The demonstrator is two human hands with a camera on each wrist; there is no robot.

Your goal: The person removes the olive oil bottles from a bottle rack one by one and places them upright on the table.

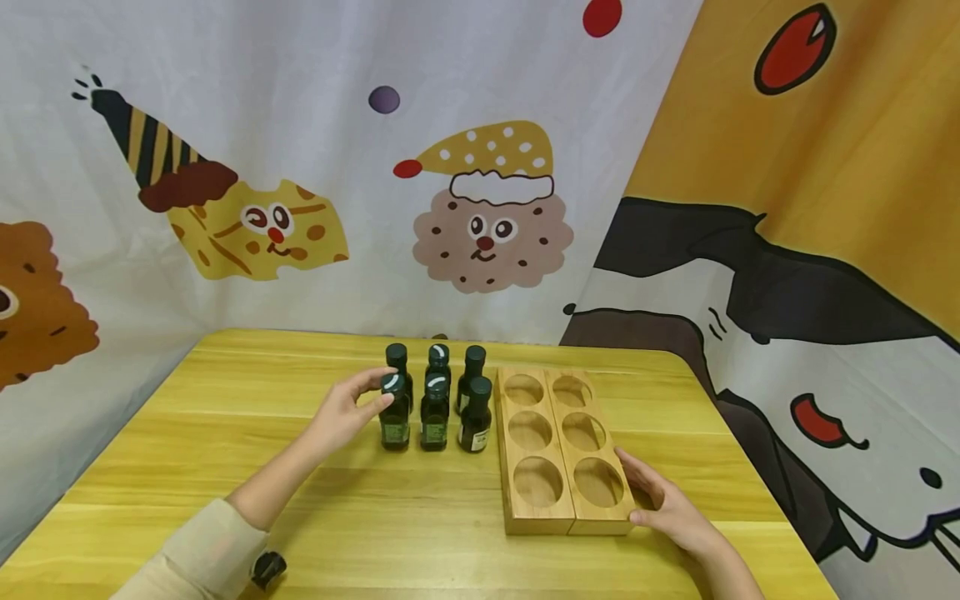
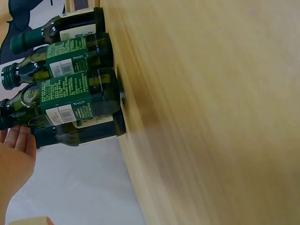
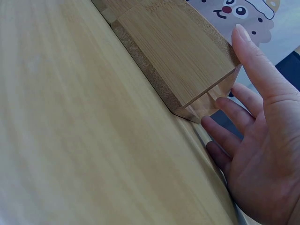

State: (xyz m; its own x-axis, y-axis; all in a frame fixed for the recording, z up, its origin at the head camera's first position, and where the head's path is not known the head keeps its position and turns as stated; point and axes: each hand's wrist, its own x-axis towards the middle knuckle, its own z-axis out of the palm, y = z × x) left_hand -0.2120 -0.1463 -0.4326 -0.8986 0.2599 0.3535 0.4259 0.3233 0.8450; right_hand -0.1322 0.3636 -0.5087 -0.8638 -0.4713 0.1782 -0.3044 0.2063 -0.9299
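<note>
Several dark green glass bottles stand upright in two rows on the table. My left hand (image 1: 343,414) holds the front-left bottle (image 1: 394,421) near its cap, thumb in front and fingers reaching behind. In the left wrist view, fingertips (image 2: 21,138) lie against the neck of that bottle (image 2: 77,99). To the right of the bottles, two wooden holders (image 1: 553,517) with round holes lie side by side. My right hand (image 1: 670,507) rests at the near right corner of the right-hand holder (image 3: 183,51). Its fingers are spread and relaxed, with the thumb near the edge.
The wooden table (image 1: 420,533) reaches back to a printed curtain (image 1: 315,308). Close behind the held bottle stands another dark bottle (image 1: 397,357). A small black object (image 1: 268,570) shows beside the left sleeve (image 1: 206,550).
</note>
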